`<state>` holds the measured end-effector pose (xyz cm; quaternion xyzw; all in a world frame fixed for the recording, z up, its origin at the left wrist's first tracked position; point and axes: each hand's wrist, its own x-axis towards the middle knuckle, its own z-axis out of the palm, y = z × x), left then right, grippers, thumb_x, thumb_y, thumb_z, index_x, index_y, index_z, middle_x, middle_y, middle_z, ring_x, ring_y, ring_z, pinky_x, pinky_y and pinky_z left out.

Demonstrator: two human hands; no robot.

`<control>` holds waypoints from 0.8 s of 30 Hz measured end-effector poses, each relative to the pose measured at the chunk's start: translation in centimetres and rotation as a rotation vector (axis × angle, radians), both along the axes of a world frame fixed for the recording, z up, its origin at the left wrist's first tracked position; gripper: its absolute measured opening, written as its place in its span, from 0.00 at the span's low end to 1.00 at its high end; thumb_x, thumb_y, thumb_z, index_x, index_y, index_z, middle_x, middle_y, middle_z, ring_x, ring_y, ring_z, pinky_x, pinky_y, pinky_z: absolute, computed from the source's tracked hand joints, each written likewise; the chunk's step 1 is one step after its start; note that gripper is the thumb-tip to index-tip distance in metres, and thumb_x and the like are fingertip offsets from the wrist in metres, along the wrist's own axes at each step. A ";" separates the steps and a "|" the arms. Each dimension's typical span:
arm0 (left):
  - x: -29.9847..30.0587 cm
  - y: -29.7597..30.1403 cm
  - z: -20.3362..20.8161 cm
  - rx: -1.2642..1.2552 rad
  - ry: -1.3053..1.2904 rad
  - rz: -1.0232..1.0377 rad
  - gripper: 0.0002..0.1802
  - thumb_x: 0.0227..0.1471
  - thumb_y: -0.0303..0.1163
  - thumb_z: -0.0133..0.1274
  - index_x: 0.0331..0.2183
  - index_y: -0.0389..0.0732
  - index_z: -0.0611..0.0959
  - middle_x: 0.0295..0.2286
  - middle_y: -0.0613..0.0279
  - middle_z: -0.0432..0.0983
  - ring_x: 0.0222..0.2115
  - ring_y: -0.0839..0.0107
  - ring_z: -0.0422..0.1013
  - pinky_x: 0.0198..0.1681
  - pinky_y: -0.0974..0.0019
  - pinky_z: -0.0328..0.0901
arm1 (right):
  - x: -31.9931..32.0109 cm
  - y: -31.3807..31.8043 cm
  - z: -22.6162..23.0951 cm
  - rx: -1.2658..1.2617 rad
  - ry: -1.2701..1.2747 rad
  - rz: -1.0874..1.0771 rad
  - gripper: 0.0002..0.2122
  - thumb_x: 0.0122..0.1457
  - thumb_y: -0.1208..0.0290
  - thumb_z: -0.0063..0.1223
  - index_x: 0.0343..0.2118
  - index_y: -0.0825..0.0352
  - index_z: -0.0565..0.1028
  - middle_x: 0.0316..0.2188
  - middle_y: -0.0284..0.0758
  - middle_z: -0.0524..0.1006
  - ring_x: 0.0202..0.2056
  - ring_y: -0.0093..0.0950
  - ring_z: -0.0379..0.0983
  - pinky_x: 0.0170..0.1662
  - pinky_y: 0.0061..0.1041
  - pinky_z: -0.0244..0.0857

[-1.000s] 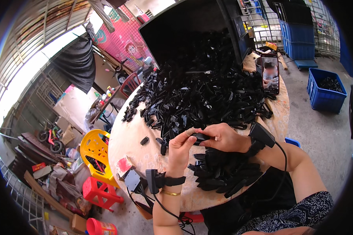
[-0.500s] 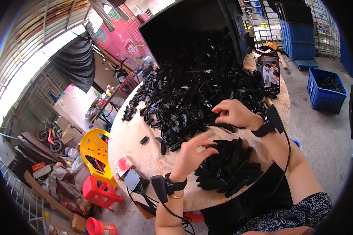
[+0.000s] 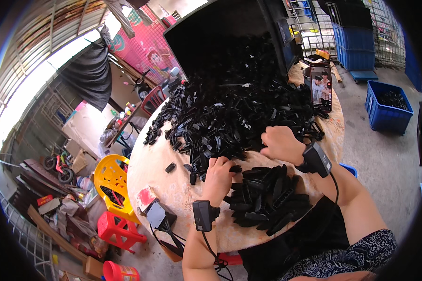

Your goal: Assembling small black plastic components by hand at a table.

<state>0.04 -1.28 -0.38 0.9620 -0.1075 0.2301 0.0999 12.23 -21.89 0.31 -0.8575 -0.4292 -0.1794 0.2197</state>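
A big heap of small, elongated black plastic pieces (image 3: 220,112) covers the far part of the round table. My left hand (image 3: 218,181) rests at the heap's near edge with its fingers curled; a black plastic piece (image 3: 236,168) sticks out beside its fingertips. To the right, my right hand (image 3: 283,146) is closed at the heap's edge, its fingers bent inward; what they hold, if anything, is hidden. Nearer to me lies a smaller pile of longer black pieces (image 3: 267,199), laid closely together. Each wrist wears a black strapped device.
The table's cloth (image 3: 150,175) is pale and patterned. A large black container (image 3: 220,42) tips its opening toward the heap. A phone (image 3: 321,89) stands at the right. A grey box with cables (image 3: 160,215) sits at the left edge. Blue bins (image 3: 389,112) and a yellow chair (image 3: 110,180) stand around.
My left hand has moved up and away from the smaller pile to the heap's near edge, its fingers curling in. My right hand has shifted slightly right and nearer, its fingers more closed.
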 end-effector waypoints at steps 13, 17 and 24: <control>0.1 -1.9 0.2 -0.582 0.172 -0.037 0.13 0.44 0.23 0.60 0.34 0.34 0.76 0.27 0.65 0.73 0.25 0.79 0.68 0.28 0.74 0.64 | -2.0 1.8 0.5 0.695 0.284 0.309 0.12 0.47 0.82 0.48 0.37 0.70 0.72 0.25 0.38 0.73 0.27 0.29 0.72 0.31 0.24 0.67; 0.2 -3.3 0.6 -1.089 0.193 -0.141 0.15 0.45 0.19 0.57 0.38 0.34 0.73 0.31 0.66 0.73 0.30 0.80 0.68 0.32 0.76 0.64 | -3.0 2.8 0.1 0.801 0.396 0.449 0.12 0.46 0.81 0.51 0.36 0.70 0.72 0.27 0.38 0.72 0.27 0.31 0.71 0.32 0.26 0.67; 0.1 -2.7 0.6 -1.581 0.041 -0.187 0.13 0.49 0.19 0.54 0.38 0.35 0.73 0.33 0.63 0.74 0.31 0.79 0.69 0.34 0.77 0.64 | -3.7 2.4 0.9 0.718 0.286 0.653 0.14 0.46 0.82 0.51 0.39 0.72 0.72 0.34 0.40 0.71 0.35 0.32 0.70 0.38 0.25 0.66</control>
